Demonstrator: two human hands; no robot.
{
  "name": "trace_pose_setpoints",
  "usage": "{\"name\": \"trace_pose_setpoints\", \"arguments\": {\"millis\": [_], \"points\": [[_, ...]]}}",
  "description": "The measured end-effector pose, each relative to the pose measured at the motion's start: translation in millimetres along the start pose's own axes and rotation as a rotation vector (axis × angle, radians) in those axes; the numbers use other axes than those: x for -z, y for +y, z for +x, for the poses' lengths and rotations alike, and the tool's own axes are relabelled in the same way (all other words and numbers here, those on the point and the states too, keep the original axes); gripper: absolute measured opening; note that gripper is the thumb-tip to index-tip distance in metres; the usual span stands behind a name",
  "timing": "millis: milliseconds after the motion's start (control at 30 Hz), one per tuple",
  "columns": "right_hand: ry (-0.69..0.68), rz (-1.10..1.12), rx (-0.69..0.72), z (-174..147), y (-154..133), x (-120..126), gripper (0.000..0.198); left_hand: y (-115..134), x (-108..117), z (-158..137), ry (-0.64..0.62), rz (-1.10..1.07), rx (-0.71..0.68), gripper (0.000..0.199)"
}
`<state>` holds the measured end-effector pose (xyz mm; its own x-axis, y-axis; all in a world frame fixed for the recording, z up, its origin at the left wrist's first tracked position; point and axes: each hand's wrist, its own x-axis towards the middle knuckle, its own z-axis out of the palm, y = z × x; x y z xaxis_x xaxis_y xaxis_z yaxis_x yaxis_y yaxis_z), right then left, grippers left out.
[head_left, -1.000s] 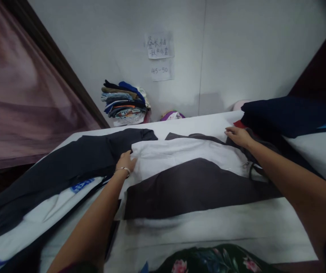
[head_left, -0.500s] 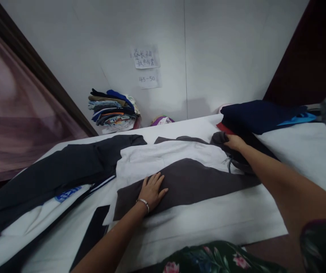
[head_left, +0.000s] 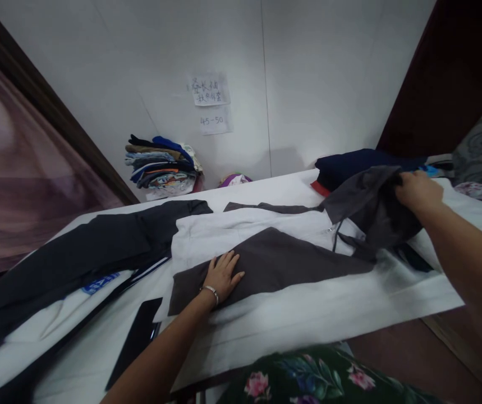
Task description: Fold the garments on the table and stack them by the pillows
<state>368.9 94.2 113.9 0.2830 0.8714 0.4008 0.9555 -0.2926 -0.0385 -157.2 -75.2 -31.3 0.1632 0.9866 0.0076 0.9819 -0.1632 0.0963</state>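
A dark grey garment (head_left: 283, 261) with a white inner side lies spread on the white-covered table, a drawstring or cord showing near its right end. On its left part my left hand (head_left: 223, 276) rests flat, fingers spread, a bracelet at the wrist. My right hand (head_left: 419, 191) grips the garment's bunched right end, which looks like a hood, and holds it raised off the table. The fingertips of that hand are partly hidden by the cloth. Left of the garment lies another dark garment (head_left: 110, 241) with a white part bearing blue print.
Folded clothes (head_left: 163, 165) form a stack by the wall at the back left. Dark blue folded clothing (head_left: 342, 168) lies at the back right. A black flat object (head_left: 137, 342) is beside my left forearm. Two handwritten papers (head_left: 211, 101) hang on the wall.
My right hand has moved right and up, lifting the garment's right end and pulling it out wider. The left hand stays flat on the garment. The view has shifted slightly.
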Motion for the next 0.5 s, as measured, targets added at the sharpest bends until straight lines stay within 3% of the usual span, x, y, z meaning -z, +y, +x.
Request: {"name": "trace_pose_setpoints", "arguments": {"millis": [100,167,233,300,333,400,500], "points": [[-0.114,-0.033,-0.017,-2.6,10.3,-15.3,0.04,-1.4,5.4,0.2,-0.033,-0.06,0.006,0.053],[-0.084,-0.039,-0.006,-4.7,7.1,-10.4,0.039,-3.3,11.0,-1.8,-0.057,-0.116,0.02,0.051],[0.093,-0.004,0.06,-9.9,-5.7,1.8,0.038,-5.9,17.5,-5.0,-0.048,-0.153,0.047,0.049],[0.296,0.133,0.251,-18.9,-28.7,11.7,0.039,-9.7,24.5,-6.7,-0.016,-0.163,0.078,0.048],[0.332,0.245,0.366,-24.4,-43.8,12.9,0.039,-12.3,28.2,-5.7,-0.004,-0.163,0.093,0.047],[0.205,0.504,0.544,-35.3,-79.5,5.1,0.036,-19.6,36.3,1.9,0.016,-0.161,0.144,0.046],[-0.146,0.759,0.534,-45.4,-140.6,-27.2,0.031,-36.0,51.0,27.9,0.061,-0.147,0.258,0.041]]}}
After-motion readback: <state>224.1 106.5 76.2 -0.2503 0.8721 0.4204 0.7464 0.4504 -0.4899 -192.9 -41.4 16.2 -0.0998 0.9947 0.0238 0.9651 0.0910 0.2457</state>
